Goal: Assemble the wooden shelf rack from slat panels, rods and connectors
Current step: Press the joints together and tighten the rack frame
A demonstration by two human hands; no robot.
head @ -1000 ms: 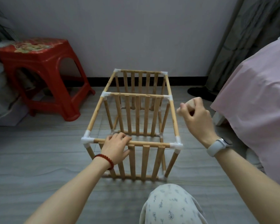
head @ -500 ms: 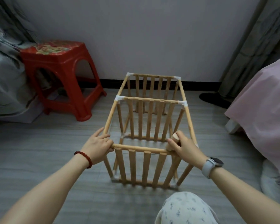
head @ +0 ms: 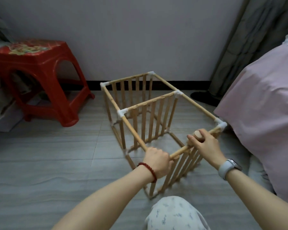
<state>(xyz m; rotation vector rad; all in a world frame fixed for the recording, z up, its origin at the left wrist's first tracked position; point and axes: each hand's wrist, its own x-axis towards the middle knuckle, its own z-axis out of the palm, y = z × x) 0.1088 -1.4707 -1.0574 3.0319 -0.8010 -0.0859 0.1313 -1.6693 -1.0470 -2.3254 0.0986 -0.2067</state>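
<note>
The wooden shelf rack stands on the floor, turned at an angle, with three slat panels joined by rods and white connectors. My left hand grips its near left top corner, hiding the connector there. My right hand holds a small round wooden piece and lies on the near top rod, a little left of the near right connector. The near panel is blurred.
A red plastic stool stands at the left by the wall. A pink-covered bed rises close to the rack's right side, with a grey curtain behind it. My knee is just in front of the rack.
The rack has swung round, its far end now pointing left. My left hand went from the rod's middle to the near left corner, and my right hand came down onto the near rod.
</note>
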